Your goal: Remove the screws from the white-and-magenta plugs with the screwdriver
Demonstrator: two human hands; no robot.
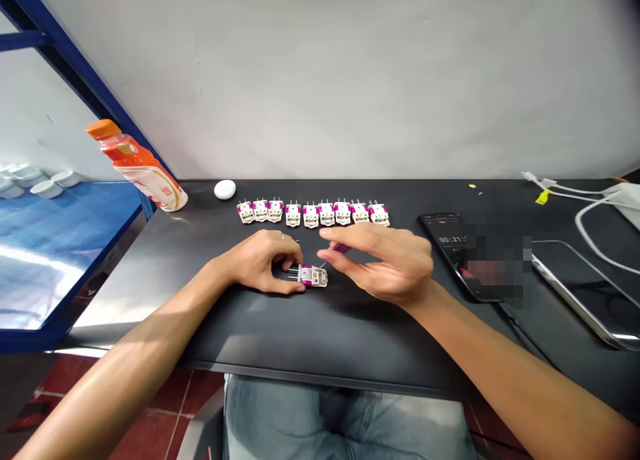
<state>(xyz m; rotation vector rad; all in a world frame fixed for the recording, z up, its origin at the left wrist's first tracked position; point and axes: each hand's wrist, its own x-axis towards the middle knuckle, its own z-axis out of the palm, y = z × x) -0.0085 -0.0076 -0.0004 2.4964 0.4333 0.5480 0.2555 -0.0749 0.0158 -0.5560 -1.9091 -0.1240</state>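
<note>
Left hand (267, 263): 1 ring, thumb and fingers steadying 1 white-and-purple plug part (313, 276) at its pin end, pins pointing into the palm. Part is on the black table (280, 333), below the row. Right hand (387, 263): thumb and fingertips pinching 1 small purple-handled tool (341, 247), thin shaft angled down to the part's far end; contact can't be confirmed. Beyond the hands: 9 similar plug parts (311, 216) in a row, pins toward the wall. 1 white rounded object (225, 190) left of the row. Further left, 1 bottle (143, 170), orange cap, label too small to read. Right side: 2 phones. Nearer phone (447, 243) reads "00:21", rest pixelated; farther phone (590, 287), no readable text. White cables (585, 197) behind, 1 yellow tag (543, 197). No brand legible anywhere.
</note>
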